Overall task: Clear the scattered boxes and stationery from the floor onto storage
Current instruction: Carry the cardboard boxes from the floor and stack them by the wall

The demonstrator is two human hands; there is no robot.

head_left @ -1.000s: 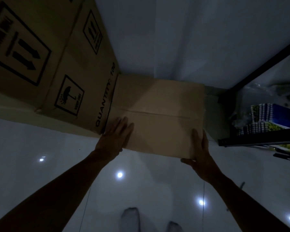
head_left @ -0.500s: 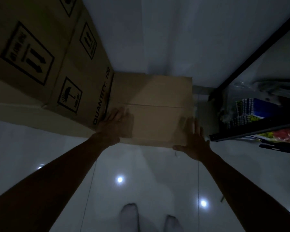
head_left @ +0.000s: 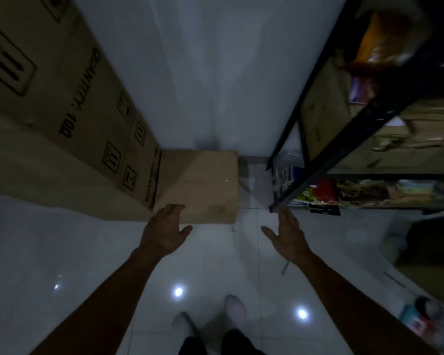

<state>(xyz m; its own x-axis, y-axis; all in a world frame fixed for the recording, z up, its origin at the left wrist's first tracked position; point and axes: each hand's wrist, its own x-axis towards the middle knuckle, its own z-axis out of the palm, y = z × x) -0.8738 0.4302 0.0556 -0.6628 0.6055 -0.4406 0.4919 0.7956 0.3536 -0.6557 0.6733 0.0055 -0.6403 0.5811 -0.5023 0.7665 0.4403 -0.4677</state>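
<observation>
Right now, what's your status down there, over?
Left hand open, right hand open, holding nothing. Small plain box on floor against wall, beside printed carton. Nothing in the way.

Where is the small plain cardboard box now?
The small plain box sits on the floor against the wall, between the large printed carton and the black shelf rack.

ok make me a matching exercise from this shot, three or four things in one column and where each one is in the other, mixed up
Things:
1. small plain brown cardboard box
2. tall printed cardboard carton
3. black metal shelving rack
4. left hand

Places:
A. right side of the view
B. on the floor in the corner by the wall
C. open, at the small box's near edge
D. left of the small box

Pairs: 1-B, 2-D, 3-A, 4-C
</observation>
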